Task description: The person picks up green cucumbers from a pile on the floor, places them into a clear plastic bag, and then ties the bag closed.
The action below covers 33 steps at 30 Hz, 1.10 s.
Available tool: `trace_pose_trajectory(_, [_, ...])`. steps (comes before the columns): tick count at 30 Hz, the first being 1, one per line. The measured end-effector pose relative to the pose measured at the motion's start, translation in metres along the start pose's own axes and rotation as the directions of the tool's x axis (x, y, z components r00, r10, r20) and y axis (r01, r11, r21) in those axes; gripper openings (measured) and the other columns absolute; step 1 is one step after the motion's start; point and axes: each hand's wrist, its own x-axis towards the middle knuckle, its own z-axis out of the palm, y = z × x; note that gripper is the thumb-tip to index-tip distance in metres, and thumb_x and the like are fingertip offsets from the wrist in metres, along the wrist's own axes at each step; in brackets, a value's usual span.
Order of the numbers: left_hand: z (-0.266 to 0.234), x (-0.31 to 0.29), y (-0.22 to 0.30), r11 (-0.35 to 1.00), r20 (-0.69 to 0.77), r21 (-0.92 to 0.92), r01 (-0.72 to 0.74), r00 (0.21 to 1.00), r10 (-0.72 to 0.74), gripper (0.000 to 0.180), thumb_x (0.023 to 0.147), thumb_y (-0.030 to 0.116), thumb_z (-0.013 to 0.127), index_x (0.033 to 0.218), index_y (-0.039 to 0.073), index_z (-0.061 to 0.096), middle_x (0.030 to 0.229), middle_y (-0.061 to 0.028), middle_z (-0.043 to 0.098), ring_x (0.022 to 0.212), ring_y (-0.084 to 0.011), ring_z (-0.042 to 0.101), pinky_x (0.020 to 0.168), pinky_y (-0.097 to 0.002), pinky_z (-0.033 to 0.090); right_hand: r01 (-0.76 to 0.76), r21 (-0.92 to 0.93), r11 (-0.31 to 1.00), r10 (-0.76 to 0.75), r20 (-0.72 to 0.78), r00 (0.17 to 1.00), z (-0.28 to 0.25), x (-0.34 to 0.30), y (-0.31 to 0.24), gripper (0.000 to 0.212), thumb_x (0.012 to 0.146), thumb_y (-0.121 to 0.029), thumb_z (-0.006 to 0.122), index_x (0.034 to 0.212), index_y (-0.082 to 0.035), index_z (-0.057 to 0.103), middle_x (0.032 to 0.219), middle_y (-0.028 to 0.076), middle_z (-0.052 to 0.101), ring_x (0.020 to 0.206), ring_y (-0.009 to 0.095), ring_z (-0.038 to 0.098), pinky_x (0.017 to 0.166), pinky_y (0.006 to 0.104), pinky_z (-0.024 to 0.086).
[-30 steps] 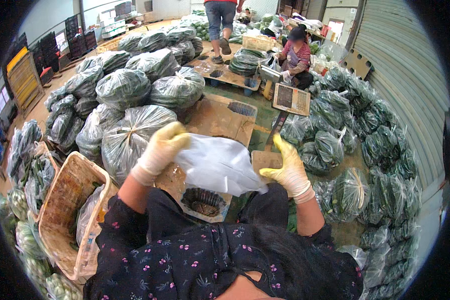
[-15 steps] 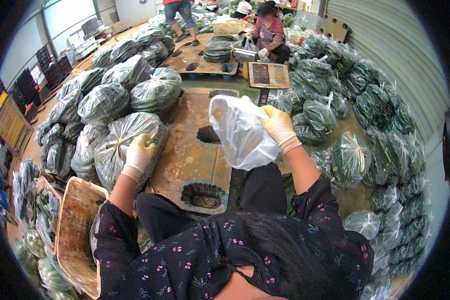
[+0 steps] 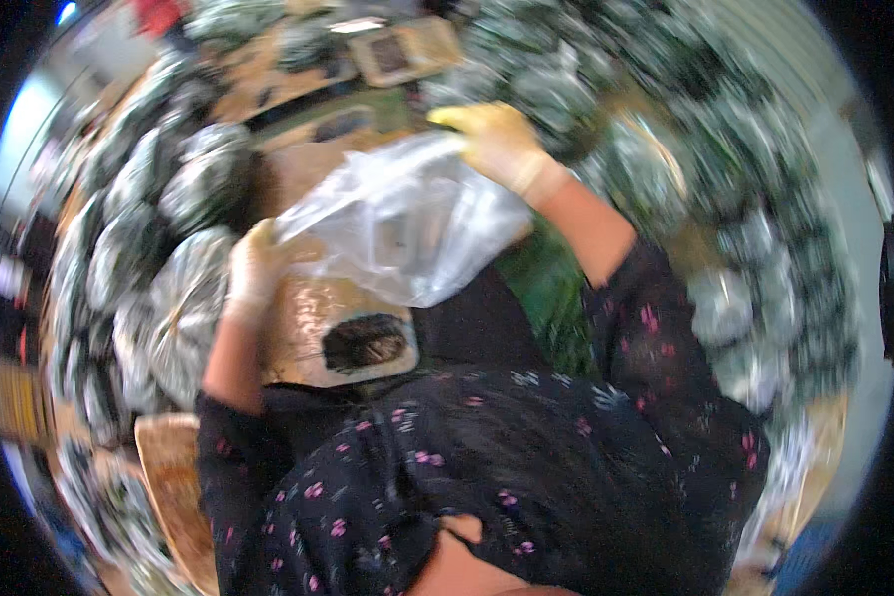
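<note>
Head view: clear plastic bag (image 3: 407,228) at centre of frame, slung between both hands, above brown pallet (image 3: 303,313). Long axis of bag slants lower left to upper right — left hand (image 3: 255,263), fingers curled, pinches left corner; right hand (image 3: 497,144), higher in frame, grips upper-right edge, index finger stretched out. Neither hand nearer — both touch bag. Blur hides exact finger gaps, bag mouth.

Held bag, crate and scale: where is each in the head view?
Held bag (image 3: 417,233), head view, middle of its film.
Crate (image 3: 175,477), head view, its wall, at lower left.
Scale (image 3: 407,50), head view, its front panel.
</note>
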Motion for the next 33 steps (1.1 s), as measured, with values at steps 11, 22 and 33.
trace_pose_trajectory(11, [0.008,0.025,-0.024,0.337,0.347,-0.903,0.268,0.916,0.201,0.024,0.091,0.019,0.049,0.110,0.005,0.054,0.087,-0.0010,0.056,0.071,-0.0120,0.053,0.068,-0.0265,0.048,-0.852,0.485,0.196,0.806,0.415,0.422,-0.010,-0.338,0.110,0.067,0.072,-0.028,0.073,0.126,0.000,0.045,0.128,0.016,0.048,0.116,0.024,0.048,0.099,0.0326,0.036])
trace_pose_trajectory(22, [0.039,0.127,0.062,0.529,0.331,-0.831,0.175,0.919,0.215,0.047,0.088,0.017,0.050,0.131,0.001,0.039,0.123,-0.0097,0.048,0.109,-0.0188,0.046,0.096,-0.0318,0.036,-0.883,-0.457,0.110,0.811,0.555,-0.186,0.037,-0.629,0.011,0.017,0.078,-0.025,0.058,0.083,-0.010,0.065,0.083,0.012,0.065,0.079,0.028,0.062,0.063,0.0367,0.048])
trace_pose_trajectory(33, [0.128,0.095,0.182,0.588,0.518,-0.746,0.314,0.828,0.215,0.038,0.084,0.012,0.056,0.119,-0.001,0.050,0.101,-0.0069,0.059,0.080,-0.0111,0.051,0.073,-0.0226,0.041,-0.916,-0.307,-0.259,0.959,0.031,-0.282,0.018,-0.529,0.102,0.057,0.071,-0.024,0.067,0.124,-0.013,0.051,0.118,0.013,0.057,0.106,0.028,0.055,0.091,0.0341,0.042])
